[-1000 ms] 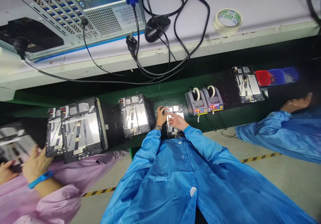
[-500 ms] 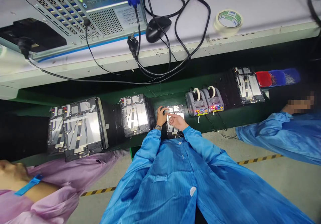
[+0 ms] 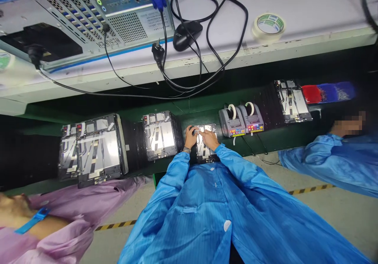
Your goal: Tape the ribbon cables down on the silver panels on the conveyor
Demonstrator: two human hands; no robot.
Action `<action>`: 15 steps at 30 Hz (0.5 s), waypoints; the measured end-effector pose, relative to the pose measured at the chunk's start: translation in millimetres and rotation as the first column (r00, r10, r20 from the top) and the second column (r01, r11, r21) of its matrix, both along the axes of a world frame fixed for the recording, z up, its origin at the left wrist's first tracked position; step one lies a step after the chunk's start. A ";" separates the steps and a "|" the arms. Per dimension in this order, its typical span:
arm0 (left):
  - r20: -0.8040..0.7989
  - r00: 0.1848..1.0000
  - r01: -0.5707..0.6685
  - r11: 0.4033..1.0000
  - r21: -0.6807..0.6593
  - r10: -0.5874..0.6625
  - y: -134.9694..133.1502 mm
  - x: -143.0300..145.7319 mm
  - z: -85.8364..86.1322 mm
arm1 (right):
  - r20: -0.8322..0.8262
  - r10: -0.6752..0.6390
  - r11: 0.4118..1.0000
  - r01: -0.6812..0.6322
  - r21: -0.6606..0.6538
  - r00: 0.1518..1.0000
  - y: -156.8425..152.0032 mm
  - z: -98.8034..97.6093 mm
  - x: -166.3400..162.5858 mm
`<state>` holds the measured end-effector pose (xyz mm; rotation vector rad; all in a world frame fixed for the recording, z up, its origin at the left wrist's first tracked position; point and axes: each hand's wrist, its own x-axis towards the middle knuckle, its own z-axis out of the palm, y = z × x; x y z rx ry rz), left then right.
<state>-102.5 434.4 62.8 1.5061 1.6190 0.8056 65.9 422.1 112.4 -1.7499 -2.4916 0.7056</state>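
Landmark: the pair of grey tape dispensers (image 3: 241, 120).

- White shelf (image 3: 310, 8) runs the full width above the dispensers, its edge chipped.
- Green conveyor bench (image 3: 277, 140) carries the dispensers. Grey floor with a yellow-black hazard stripe (image 3: 313, 186) lies below them.
- Grey computer case (image 3: 88, 15) lies on its side on the shelf, far up-left of the dispensers, with its port panel showing and black cables (image 3: 206, 27) looping off it.
- Stacked opened units (image 3: 93, 149) sit well left of the dispensers. A single one (image 3: 161, 135) lies nearer on that side, and another (image 3: 292, 99) just right and slightly above.
- Black mouse (image 3: 187, 34) lies up-left of the dispensers; a masking tape roll (image 3: 268, 23) lies straight above them.
- Co-workers: a pink sleeve (image 3: 88, 205) far lower-left, a blue sleeve (image 3: 321, 159) lower-right.

Opened unit in hand (image 3: 204, 152): just left of the dispensers, flat on the bench. It has a dark frame with silvery plates and pale strips inside, half covered by the hands.

- Left hand (image 3: 190, 136): curled at the unit's upper-left corner; cannot tell whether it grips.
- Right hand (image 3: 210, 137): lying on the unit's top, fingers bent; grip not discernible.
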 end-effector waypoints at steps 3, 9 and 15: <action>-0.002 1.000 -0.003 1.000 -0.003 0.003 1.0 -0.1 -1.1 | 0.041 0.061 0.998 -0.061 -0.002 0.997 -0.2 1.6 1.6; -0.011 1.000 -0.008 1.000 -0.011 0.008 0.9 0.2 -3.6 | 0.133 0.155 0.988 -0.155 -0.012 0.979 -2.3 10.4 0.2; -0.055 0.998 -0.022 0.999 0.033 0.024 0.8 1.1 -0.9 | -0.015 0.171 0.985 -0.172 -0.025 0.985 11.2 15.8 -0.2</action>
